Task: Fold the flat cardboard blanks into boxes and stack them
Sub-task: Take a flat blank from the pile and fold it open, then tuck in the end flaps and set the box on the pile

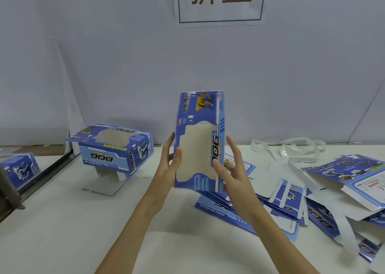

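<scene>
Head view. My left hand (169, 165) and right hand (231, 169) hold one blue box blank (200, 140) upright between them, raised above the white table (83, 221) in the middle of the view. Left hand: thumb lies on the front panel by the window cut-out, fingers reach up along the blank's left edge, only lightly bent; a narrow pinch on the cardboard. Right hand: thumb presses the front near the "DOG" lettering, fingers spread and fairly straight along the right edge; whether they touch the back I cannot tell. The blank's long axis stands close to vertical, printed face toward me, the yellow dog picture at the top, the lettering running sideways up the right side. Its lower edge hangs just above a pile of flat blanks (260, 207) that fans out on the table to the right, reaching the right frame edge. White paper strips (291, 148) lie behind that pile near the wall. To the left, well apart from the hands, a folded box (113, 148) sits tilted on its loose bottom flaps, window face up. Another box (19, 169) shows at the far left edge, beyond a dark gap in the tabletop. Bare table lies below my forearms. A sign (220, 1) with two characters hangs on the grey wall above.
</scene>
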Motion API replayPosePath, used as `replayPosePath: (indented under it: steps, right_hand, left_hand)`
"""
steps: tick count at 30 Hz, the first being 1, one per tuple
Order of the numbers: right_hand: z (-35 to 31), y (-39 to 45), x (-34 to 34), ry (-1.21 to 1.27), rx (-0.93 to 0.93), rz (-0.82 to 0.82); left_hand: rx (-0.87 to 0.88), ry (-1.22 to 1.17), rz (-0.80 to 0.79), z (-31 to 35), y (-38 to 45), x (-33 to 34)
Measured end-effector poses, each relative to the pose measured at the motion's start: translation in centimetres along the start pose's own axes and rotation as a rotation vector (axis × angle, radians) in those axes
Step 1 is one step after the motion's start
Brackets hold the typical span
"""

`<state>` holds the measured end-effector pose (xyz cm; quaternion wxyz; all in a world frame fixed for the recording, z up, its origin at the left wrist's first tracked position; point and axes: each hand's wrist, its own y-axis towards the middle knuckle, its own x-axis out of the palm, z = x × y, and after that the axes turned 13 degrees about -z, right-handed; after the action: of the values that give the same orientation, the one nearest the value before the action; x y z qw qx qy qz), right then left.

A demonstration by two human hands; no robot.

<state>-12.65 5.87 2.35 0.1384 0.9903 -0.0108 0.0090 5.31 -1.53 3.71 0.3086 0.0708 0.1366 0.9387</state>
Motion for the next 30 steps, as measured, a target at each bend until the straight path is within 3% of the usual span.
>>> replayPosePath:
  steps: [3, 10, 13, 16, 18, 21, 24, 30]
  right_hand:
    - [0.4, 0.2, 0.3, 0.058, 0.07, 0.07]
    - [0.8, 0.4, -0.8, 0.167, 0.196, 0.014]
    - [0.9, 0.3, -0.2, 0.124, 0.207, 0.096]
    - [1.6, 0.4, 1.0, 0.067, 0.141, 0.156]
    - [2.1, 0.8, 2.1, 0.036, 0.109, 0.154]
    - [2.4, 2.0, 3.9, 0.008, 0.124, -0.045]
    - [2.7, 2.6, 5.6, -0.136, 0.214, -0.188]
    - [4.2, 3.7, 8.6, -0.334, 0.215, -0.307]
  left_hand:
    - [-0.006, 0.084, -0.009, 0.0, 0.1, -0.2]
    - [-0.047, 0.118, 0.008, -0.9, 0.2, -2.0]
    - [-0.132, 0.087, 0.325, -1.6, 0.6, -2.0]
    - [-0.081, 0.216, 0.702, -2.0, 0.8, -3.1]
    - [-0.019, 0.3, 0.794, -1.6, 0.8, -3.7]
    - [-0.007, 0.424, 0.854, -1.3, 0.5, -3.8]
    - [0.009, 0.777, 0.891, -0.5, 0.1, -3.2]
    - [0.107, 1.219, 0.643, -0.1, -0.1, -0.9]
